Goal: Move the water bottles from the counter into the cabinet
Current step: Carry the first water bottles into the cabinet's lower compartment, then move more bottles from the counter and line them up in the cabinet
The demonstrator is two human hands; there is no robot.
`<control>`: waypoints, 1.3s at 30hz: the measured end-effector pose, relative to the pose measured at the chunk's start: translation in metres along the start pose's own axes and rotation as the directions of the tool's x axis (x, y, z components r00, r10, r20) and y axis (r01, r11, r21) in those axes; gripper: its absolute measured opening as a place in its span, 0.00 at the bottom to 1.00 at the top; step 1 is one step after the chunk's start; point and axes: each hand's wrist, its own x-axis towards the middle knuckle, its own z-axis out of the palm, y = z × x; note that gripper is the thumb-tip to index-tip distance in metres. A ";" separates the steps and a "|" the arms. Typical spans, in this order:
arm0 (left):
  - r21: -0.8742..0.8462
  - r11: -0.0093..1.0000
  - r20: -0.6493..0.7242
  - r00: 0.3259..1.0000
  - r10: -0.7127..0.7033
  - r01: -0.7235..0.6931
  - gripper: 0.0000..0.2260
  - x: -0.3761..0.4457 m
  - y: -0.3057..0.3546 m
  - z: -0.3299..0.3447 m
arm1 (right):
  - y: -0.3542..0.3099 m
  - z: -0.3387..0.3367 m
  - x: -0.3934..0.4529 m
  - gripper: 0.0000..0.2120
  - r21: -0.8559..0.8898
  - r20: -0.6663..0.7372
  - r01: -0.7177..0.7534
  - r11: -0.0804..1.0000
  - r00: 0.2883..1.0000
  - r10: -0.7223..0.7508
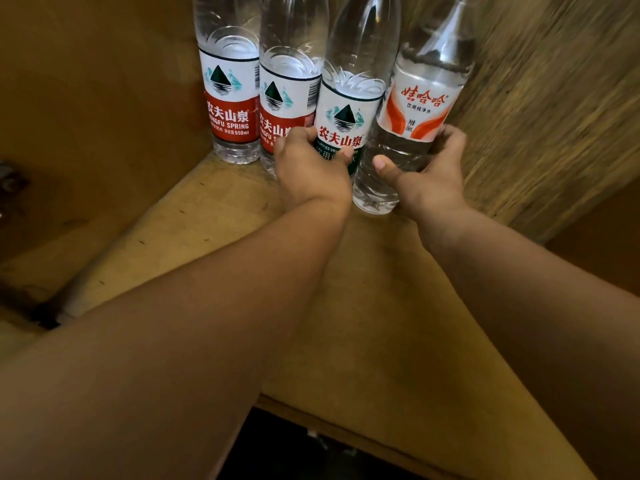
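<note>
Inside the wooden cabinet, several clear water bottles line the back of the shelf (214, 216). Two red-labelled bottles stand at the left, one (228, 98) in the corner and a second (289, 102) beside it. My left hand (311, 164) grips the lower part of a green-labelled bottle (349, 105). My right hand (429, 168) grips an orange-and-white-labelled bottle (415, 109), which tilts to the right, its base close to the shelf. The four bottles sit close side by side.
The cabinet's left wall (86, 98) and a rough-grained right wall (554, 116) close in the shelf. The shelf's front edge (346, 427) runs across the bottom, with dark space below it. A metal hinge (10, 181) shows at the far left.
</note>
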 end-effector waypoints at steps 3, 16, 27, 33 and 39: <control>0.017 0.999 0.152 0.988 -0.030 0.028 0.23 -0.007 0.007 -0.013 | -0.004 -0.011 -0.012 0.42 -0.053 0.065 -0.061 0.997 0.996 0.064; 0.033 0.957 0.484 0.833 -0.267 0.287 0.07 -0.117 0.062 -0.138 | -0.070 -0.107 -0.149 0.12 0.066 0.090 -0.224 0.972 0.972 0.218; 0.127 0.968 0.734 0.636 -0.237 0.214 0.09 -0.242 0.079 -0.145 | -0.056 -0.218 -0.311 0.12 0.249 -0.045 -0.212 0.945 0.972 0.230; 0.096 0.976 0.763 0.615 -0.197 0.193 0.09 -0.312 0.078 -0.117 | -0.010 -0.291 -0.375 0.11 0.291 -0.230 -0.275 0.917 0.910 0.346; 0.110 0.977 0.777 0.598 -0.200 0.183 0.09 -0.376 0.078 -0.069 | 0.032 -0.360 -0.394 0.11 0.283 -0.410 -0.286 0.915 0.827 0.385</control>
